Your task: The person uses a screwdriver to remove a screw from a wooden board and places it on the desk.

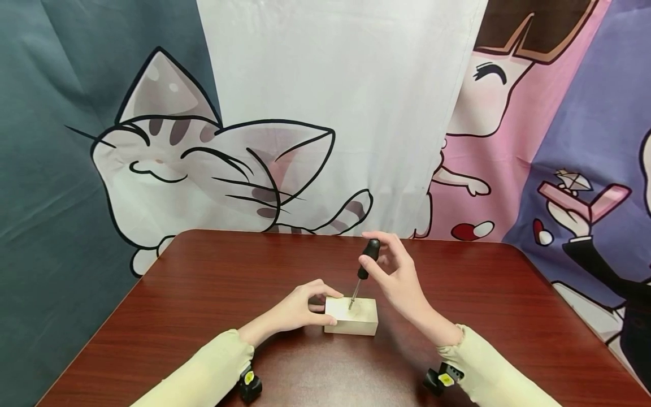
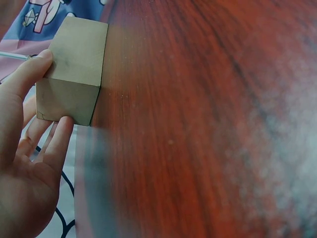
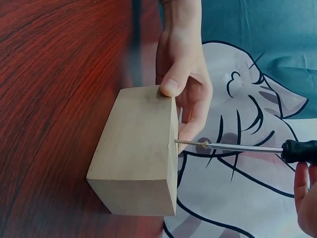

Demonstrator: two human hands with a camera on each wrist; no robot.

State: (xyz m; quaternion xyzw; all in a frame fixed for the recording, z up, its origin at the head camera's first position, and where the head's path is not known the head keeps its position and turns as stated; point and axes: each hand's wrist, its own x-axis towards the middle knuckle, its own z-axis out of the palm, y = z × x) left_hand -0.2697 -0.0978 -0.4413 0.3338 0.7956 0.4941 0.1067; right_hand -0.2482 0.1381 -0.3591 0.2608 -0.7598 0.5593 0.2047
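A pale wooden block [image 1: 352, 325] lies on the table in front of the person. The left hand [image 1: 295, 308] holds its left end, thumb on the near edge and fingers on the far one. A brass-coloured screw [image 3: 189, 143] stands in the block's top face, much of its thread showing in the right wrist view. The tip of a screwdriver [image 3: 245, 148] meets the screw's head, its shaft slightly tilted. The right hand [image 1: 399, 280] grips the screwdriver's black handle between thumb and fingers. In the left wrist view, the left thumb [image 2: 37, 67] presses the block's edge.
The reddish-brown wooden table [image 1: 229, 260] runs out to a rounded far edge. Behind it hangs a printed cloth [image 1: 325, 73] with a cartoon cat and figures. A small black device with a yellow mark [image 1: 249, 385] is worn on the left wrist; the right has another [image 1: 441, 380].
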